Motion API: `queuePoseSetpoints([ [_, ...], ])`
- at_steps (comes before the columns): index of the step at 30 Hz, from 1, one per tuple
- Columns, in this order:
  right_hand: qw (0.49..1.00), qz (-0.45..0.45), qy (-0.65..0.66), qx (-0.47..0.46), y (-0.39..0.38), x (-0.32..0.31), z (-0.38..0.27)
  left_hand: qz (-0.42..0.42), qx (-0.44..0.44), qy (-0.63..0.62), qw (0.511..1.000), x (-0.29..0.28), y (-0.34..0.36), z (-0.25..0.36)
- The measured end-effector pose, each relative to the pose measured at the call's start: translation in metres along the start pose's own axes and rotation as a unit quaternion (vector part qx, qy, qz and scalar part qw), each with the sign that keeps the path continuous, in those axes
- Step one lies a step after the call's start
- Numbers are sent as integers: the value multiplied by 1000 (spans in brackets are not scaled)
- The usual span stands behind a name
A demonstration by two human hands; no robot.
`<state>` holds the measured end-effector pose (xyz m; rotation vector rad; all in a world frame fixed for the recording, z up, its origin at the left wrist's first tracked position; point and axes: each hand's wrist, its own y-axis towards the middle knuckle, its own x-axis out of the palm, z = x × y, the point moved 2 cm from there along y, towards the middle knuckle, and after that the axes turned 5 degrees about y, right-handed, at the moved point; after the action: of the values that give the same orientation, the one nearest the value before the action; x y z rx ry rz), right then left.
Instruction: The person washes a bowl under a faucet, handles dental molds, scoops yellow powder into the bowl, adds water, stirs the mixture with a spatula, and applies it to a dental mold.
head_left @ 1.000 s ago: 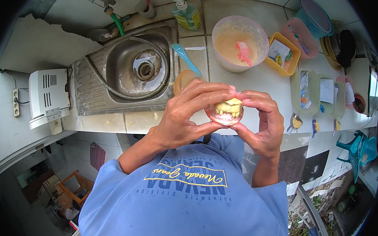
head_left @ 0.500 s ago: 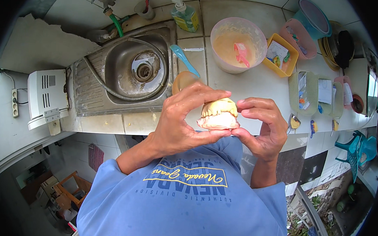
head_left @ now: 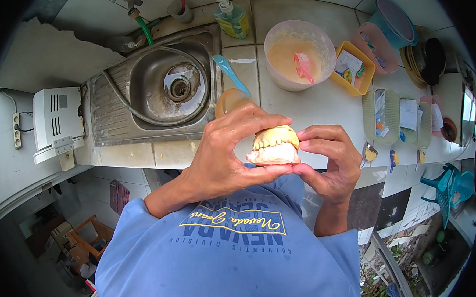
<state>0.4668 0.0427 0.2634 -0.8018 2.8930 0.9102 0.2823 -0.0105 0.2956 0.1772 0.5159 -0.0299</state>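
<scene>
A pair of dental casts [head_left: 274, 150] is held up in front of my chest, a yellow one on top of a pinkish-white one, with their rows of teeth meeting. My left hand [head_left: 230, 148] grips them from the left, index finger over the top and thumb along the underside. From the right, my right hand [head_left: 334, 161] pinches their edge with fingertips and thumb. Behind my left hand, a tan round object [head_left: 229, 101] is partly hidden. A light-blue spatula [head_left: 231, 75] lies beside it on the tiled counter [head_left: 283, 109].
To the left is a metal sink [head_left: 144, 90] with a hose in it. A soap pump bottle [head_left: 232, 18] stands at the back. A pink tub [head_left: 277, 75] holds pale powder and a pink scoop [head_left: 303, 66]. Rightward sit a yellow basket [head_left: 354, 90] and a pale green basket [head_left: 379, 135].
The casts tilt very slightly between my hands, and my right fingertips shift a little along their edge. Everything on the counter stays in place.
</scene>
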Motion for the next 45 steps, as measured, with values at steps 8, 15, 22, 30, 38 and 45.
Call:
queuePoseSetpoints([
  [8, 1000, 23, -1, 9, 0, 0, 0, -25, -48, -129, 990, 8, -3, -14],
  [15, 999, 0, 43, 13, 2, -5, -3, -107, -173, -357, 912, 14, -8, -15],
  [22, 991, 27, 80, 107, 9, -10, -1, -108, -110, -281, 947, 11, -4, -13],
  [30, 996, 92, 7, -5, 15, -6, -15, -5, 47, -177, 983, 11, -3, -21],
  [38, 986, 27, -143, -83, -4, 19, -16, 185, 176, -91, 963, 24, 6, -26],
  [45, 982, 18, -162, -95, 0, 22, -20, 210, 187, -36, 959, 26, 4, -26],
])
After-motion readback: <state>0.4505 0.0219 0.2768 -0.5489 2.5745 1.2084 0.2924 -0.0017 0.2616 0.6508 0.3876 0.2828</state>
